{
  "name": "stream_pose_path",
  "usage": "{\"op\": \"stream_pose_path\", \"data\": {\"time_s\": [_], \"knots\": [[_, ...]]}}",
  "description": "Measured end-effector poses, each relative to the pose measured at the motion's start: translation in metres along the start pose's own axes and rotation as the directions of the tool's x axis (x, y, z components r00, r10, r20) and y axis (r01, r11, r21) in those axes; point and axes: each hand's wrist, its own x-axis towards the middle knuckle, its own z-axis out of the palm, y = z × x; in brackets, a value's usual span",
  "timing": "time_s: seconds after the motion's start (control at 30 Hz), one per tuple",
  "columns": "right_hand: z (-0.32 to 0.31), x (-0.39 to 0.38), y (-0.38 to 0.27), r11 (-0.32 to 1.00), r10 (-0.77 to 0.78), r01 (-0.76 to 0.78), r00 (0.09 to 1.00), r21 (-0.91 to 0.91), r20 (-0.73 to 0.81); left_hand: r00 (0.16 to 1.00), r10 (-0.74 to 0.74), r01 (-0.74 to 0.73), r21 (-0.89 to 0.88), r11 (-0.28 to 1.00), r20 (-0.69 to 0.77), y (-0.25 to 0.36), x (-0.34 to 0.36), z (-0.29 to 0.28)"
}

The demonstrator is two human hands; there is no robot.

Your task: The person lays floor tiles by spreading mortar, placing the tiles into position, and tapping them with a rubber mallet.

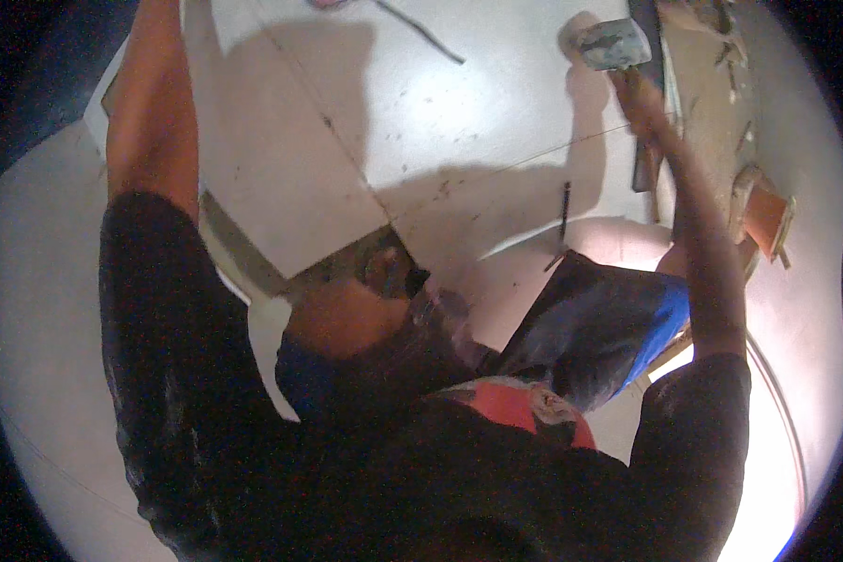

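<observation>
My right hand (pixel 639 94) is stretched out to the upper right, closed round the handle of a mallet-like tool with a pale grey, smeared head (pixel 611 43) that hovers over the white floor tiles. My left forearm (pixel 155 103) reaches up along the left side of a large white tile (pixel 281 169), and the hand itself is cut off by the top edge. At the tile's near corner a dark gap (pixel 351 262) shows rough bedding underneath. The adjoining white tile (pixel 478 103) lies beyond a thin joint.
A thin dark stick-like tool (pixel 564 214) lies on the tiles near my knee in dark blue shorts (pixel 609 328). A strip of rough bare floor with debris (pixel 712 103) and an orange fragment (pixel 764 215) runs along the right. A grey cable (pixel 421 33) crosses the top.
</observation>
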Motion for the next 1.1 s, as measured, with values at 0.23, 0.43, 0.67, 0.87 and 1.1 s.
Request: {"op": "stream_pose_path", "data": {"time_s": [0.23, 0.43, 0.67, 0.87, 1.1], "knots": [[-0.123, -0.013, 0.089, 0.62, 0.234, -0.249, 0.964, 0.744, 0.127, 0.998, -0.052, 0.054, -0.056, 0.997, 0.03, -0.091, 0.01, -0.018], [-0.132, -0.03, 0.208, 0.462, 0.606, -0.568, 0.763, 0.682, 0.225, 0.996, -0.085, 0.089, -0.115, 0.989, 0.036, -0.069, 0.004, -0.007], [-0.044, -0.022, 0.211, 0.706, 0.436, -0.532, 0.847, 0.468, 0.304, 0.989, -0.06, 0.104, -0.348, 0.932, 0.135, -0.069, -0.005, -0.034], [-0.058, -0.023, 0.247, 0.656, 0.473, -0.514, 0.85, 0.552, 0.229, 0.948, -0.224, 0.318, -0.647, 0.693, 0.226, -0.068, 0.003, -0.015], [-0.055, -0.029, 0.246, 0.688, 0.377, -0.479, 0.878, 0.545, 0.296, 0.987, -0.097, 0.142, -0.425, 0.894, 0.125, -0.061, -0.007, -0.027]]}}
